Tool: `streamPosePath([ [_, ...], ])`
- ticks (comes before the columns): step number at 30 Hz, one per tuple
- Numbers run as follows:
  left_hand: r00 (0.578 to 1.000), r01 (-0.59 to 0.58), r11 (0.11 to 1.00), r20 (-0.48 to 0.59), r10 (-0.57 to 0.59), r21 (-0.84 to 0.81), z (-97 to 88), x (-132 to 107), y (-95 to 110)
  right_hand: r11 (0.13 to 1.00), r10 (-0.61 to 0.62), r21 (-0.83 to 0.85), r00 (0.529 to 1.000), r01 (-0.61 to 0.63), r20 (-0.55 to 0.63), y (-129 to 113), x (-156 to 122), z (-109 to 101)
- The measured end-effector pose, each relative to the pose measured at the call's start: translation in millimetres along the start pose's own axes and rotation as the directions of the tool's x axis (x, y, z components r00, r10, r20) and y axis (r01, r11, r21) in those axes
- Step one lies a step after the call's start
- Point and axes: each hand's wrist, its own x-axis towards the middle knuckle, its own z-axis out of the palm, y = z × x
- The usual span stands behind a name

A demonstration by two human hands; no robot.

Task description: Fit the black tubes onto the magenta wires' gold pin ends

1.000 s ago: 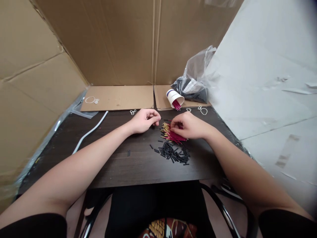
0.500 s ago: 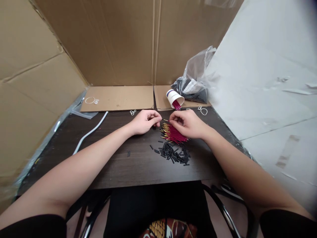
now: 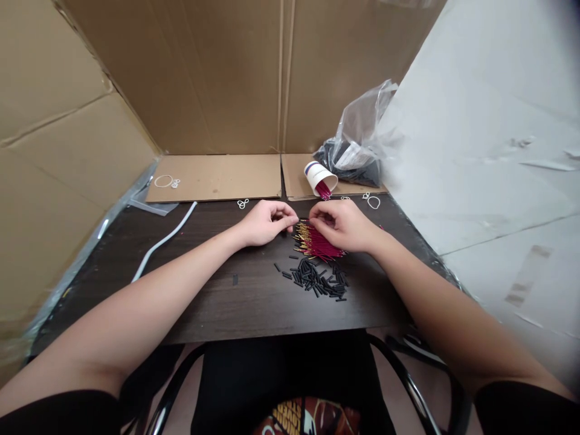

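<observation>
A heap of thin red pins with gold tips (image 3: 315, 243) lies on the dark wooden table (image 3: 217, 296). Just in front of it is a scatter of short black tube pieces (image 3: 319, 281). My right hand (image 3: 341, 225) rests over the far side of the red heap, fingers pinched on one red pin whose gold tip points left. My left hand (image 3: 266, 221) sits just left of the heap, thumb and fingers pinched together at that tip; what they hold is too small to make out. The two pinches nearly meet.
A tipped paper cup (image 3: 320, 179) holds more red pins at the back. Beside it a clear plastic bag (image 3: 360, 145) contains black pieces. White rings (image 3: 373, 202) and a white strip (image 3: 163, 243) lie on the table. Cardboard walls (image 3: 217, 72) enclose the back and left.
My right hand has lifted off the heap and moved left with one red pin toward my left hand's pinch. My left hand stayed almost still.
</observation>
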Motion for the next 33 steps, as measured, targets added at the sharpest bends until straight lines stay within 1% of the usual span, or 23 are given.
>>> streamPosePath([
  [6, 1.000, 0.006, 0.999, 0.000, -0.006, 0.032, 1.5, -1.5, 3.1, 0.999, -0.036, -0.007, 0.999, 0.036, -0.026, 2.4, 0.4, 4.9],
  [18, 1.000, -0.006, 0.998, -0.005, 0.006, 0.059, 3.5, -2.9, 5.5, 1.000, 0.020, 0.008, 1.000, -0.020, -0.002, 2.1, 1.3, 9.6],
  [24, 1.000, -0.018, 0.998, 0.000, 0.019, 0.057, 3.4, -3.1, 5.3, 1.000, 0.016, 0.014, 1.000, -0.016, -0.001, 1.3, 1.7, 10.4],
  [28, 1.000, -0.018, 0.998, 0.004, 0.018, 0.059, 3.9, -2.9, 4.4, 0.999, 0.036, 0.024, 0.999, -0.036, 0.005, 0.9, 1.6, 11.1],
  [33, 1.000, -0.006, 1.000, 0.004, 0.005, 0.027, 4.8, -2.3, 4.8, 0.999, 0.026, 0.033, 1.000, -0.026, 0.005, 2.5, 1.8, 10.1],
])
